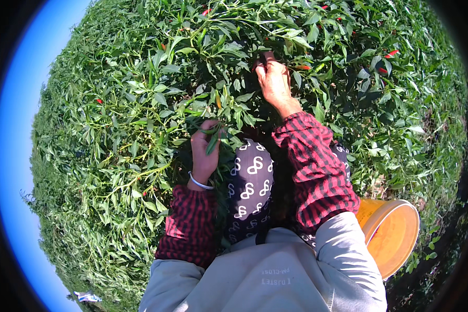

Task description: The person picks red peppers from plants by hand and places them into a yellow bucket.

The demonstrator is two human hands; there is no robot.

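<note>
Dense chili pepper plants point(140, 109) surround both hands. My left hand point(205, 148), with a pale band at the wrist, has its fingers curled round a leafy pepper branch point(212, 141); leaves cover part of the fingers. Just above it hangs an orange-yellow chili point(218, 100). Farther forward and to the right, my right hand point(275, 86) reaches into the foliage, its fingers bent inward. Shadow and leaves hide the fingertips, and whatever they grip does not show. A red-orange chili point(302, 67) hangs right beside that hand.
An orange bucket point(366, 212) with a pale rim lies tilted at my right side. More red chilies point(391, 54) dot the plants at the far right. My knee in patterned dark cloth point(250, 182) is between my forearms. A white-blue object point(87, 296) lies at the lower left.
</note>
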